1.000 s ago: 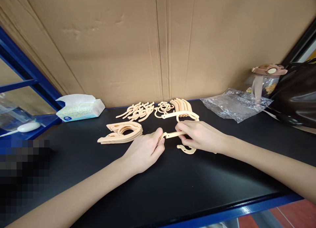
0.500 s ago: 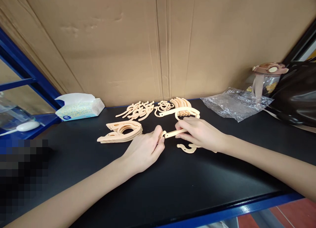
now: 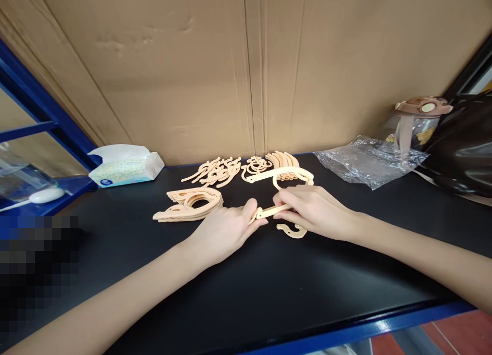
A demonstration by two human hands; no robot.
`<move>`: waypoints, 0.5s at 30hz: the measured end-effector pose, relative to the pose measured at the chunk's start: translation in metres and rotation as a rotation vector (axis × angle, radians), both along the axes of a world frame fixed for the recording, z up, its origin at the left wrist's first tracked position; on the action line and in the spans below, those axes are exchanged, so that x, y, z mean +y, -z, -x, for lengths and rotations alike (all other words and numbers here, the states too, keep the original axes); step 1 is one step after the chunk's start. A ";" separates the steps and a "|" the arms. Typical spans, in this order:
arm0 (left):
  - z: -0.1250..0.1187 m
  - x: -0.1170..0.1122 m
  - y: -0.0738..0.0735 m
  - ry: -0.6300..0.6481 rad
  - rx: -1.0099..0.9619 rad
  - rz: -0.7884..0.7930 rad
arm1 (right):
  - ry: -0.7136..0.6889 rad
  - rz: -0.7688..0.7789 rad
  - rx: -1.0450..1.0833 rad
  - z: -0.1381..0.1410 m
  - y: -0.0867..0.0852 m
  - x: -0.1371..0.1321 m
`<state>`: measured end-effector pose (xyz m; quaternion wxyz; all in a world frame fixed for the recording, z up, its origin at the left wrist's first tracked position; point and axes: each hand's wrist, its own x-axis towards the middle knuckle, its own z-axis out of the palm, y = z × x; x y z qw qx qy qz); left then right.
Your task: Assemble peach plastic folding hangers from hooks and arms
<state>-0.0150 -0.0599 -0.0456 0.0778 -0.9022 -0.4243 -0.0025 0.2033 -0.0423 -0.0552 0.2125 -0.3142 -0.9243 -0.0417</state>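
Observation:
My right hand (image 3: pixel 313 209) pinches a slim beige hanger arm (image 3: pixel 274 210) that points left. At its tip, my left hand (image 3: pixel 230 227) grips a small curved beige hanger piece (image 3: pixel 254 217), mostly hidden by my fingers. The two pieces meet end to end between my hands; whether they are locked together I cannot tell. Below my right hand lies a loose beige hanger hook (image 3: pixel 292 232), part of it covered. Just beyond that hand rests another curved hanger part (image 3: pixel 279 172). A stack of folded beige hangers (image 3: pixel 198 211) sits left of my left hand.
Several loose slender hanger parts (image 3: pixel 219 170), a heap of hooks (image 3: pixel 257 165) and a row of curved arms (image 3: pixel 284 159) lie at the back. A tissue pack (image 3: pixel 126 168) is at left; a crumpled plastic bag (image 3: pixel 365 163) and a drinking bottle (image 3: pixel 421 120) are at right.
My left thumb and fingers have shifted on the small piece, the fingertips now reaching further right under the arm. My right hand now covers more of the loose hook below it.

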 end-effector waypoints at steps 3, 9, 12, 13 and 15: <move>0.002 0.001 0.002 0.024 0.043 -0.082 | -0.003 0.007 0.011 0.000 -0.001 0.000; 0.008 0.005 0.008 0.126 0.067 -0.233 | -0.001 -0.005 -0.001 0.000 0.000 -0.001; 0.010 0.007 0.010 0.150 0.069 -0.259 | -0.009 0.010 -0.003 0.000 0.000 -0.002; 0.010 0.008 0.010 0.149 0.073 -0.261 | -0.012 0.015 -0.002 0.000 0.000 -0.003; 0.009 0.009 0.010 0.144 0.090 -0.259 | -0.015 0.021 -0.003 -0.001 -0.001 -0.003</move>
